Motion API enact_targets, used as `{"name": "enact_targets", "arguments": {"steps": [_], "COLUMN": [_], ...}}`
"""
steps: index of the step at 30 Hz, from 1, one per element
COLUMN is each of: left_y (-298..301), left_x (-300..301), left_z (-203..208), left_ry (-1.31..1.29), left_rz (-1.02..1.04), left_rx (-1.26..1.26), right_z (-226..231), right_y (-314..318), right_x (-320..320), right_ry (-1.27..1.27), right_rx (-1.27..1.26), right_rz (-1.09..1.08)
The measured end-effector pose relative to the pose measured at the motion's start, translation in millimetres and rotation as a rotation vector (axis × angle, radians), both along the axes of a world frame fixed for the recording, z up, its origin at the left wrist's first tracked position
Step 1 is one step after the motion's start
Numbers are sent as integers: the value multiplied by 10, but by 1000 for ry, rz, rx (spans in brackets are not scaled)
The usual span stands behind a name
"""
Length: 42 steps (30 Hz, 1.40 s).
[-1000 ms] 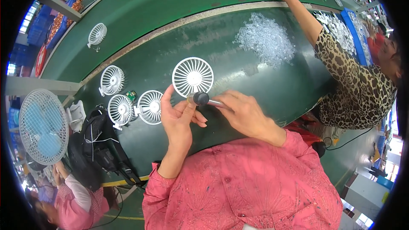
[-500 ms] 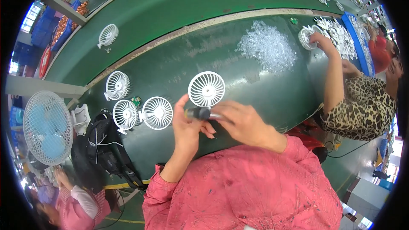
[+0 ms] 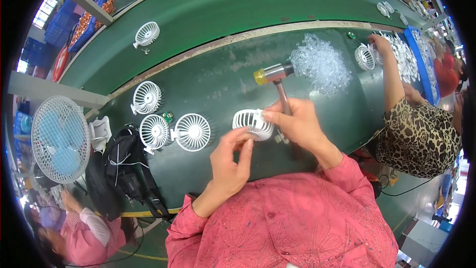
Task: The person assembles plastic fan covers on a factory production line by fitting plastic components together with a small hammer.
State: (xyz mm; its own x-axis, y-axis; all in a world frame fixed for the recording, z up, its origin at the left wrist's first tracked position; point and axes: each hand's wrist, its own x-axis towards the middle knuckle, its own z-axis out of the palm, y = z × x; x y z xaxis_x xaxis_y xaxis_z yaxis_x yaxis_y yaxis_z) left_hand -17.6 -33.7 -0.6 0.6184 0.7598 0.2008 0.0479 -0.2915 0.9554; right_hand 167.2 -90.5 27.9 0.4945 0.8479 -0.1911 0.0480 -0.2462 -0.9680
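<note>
My right hand [image 3: 302, 124] is closed round the handle of a hammer [image 3: 274, 73], whose metal head has a yellow face and a black face and points away from me above the table. Its thumb and forefinger also touch the far rim of a white round fan cage [image 3: 254, 125]. With thumb and fingers, my left hand [image 3: 231, 161] pinches the near left edge of that cage, which is tilted with its slotted side showing. A small pale piece [image 3: 281, 138] shows beside the cage, below my right hand; how it is joined is unclear.
Several white fan cages [image 3: 193, 132] lie left, beside a small green circuit board [image 3: 168, 116]. A pile of clear plastic pieces [image 3: 320, 64] lies ahead right. Further left are a black backpack [image 3: 128, 161] and a standing fan [image 3: 60, 139]. A co-worker's arm [image 3: 393, 77] reaches in at right.
The hammer has swung up and away from my left hand. The fan cage has come nearer to me and been tilted. More white discs show on the far belt, and the view has shifted slightly.
</note>
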Motion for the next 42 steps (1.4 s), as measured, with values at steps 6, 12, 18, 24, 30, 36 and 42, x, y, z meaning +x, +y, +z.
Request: {"name": "enact_targets", "arguments": {"steps": [6,12,18,24,30,36,42], "left_y": [16,32,13,1,11,27,50], "left_x": [170,164,160,180,63,64,64], "left_z": [-173,-223,-204,-173,-28,-6,-1], "left_ry": [280,411,421,432,446,340,296], "left_rz": [-50,-68,-56,-63,-111,-56,-10], "left_rx": [734,783,768,765,747,648,644], "right_z": [-473,-433,-40,-299,-494,-497,-660], "right_y": [54,-162,-414,-582,-422,-73,71], "right_x": [309,407,281,157,675,908,963], "right_ry": [-297,-677,-532,-859,-567,-616,-834], "right_rx": [-280,-163,78,-51,-152,-214,-218], "right_rz": [79,148,4,229,-176,-250,-225]}}
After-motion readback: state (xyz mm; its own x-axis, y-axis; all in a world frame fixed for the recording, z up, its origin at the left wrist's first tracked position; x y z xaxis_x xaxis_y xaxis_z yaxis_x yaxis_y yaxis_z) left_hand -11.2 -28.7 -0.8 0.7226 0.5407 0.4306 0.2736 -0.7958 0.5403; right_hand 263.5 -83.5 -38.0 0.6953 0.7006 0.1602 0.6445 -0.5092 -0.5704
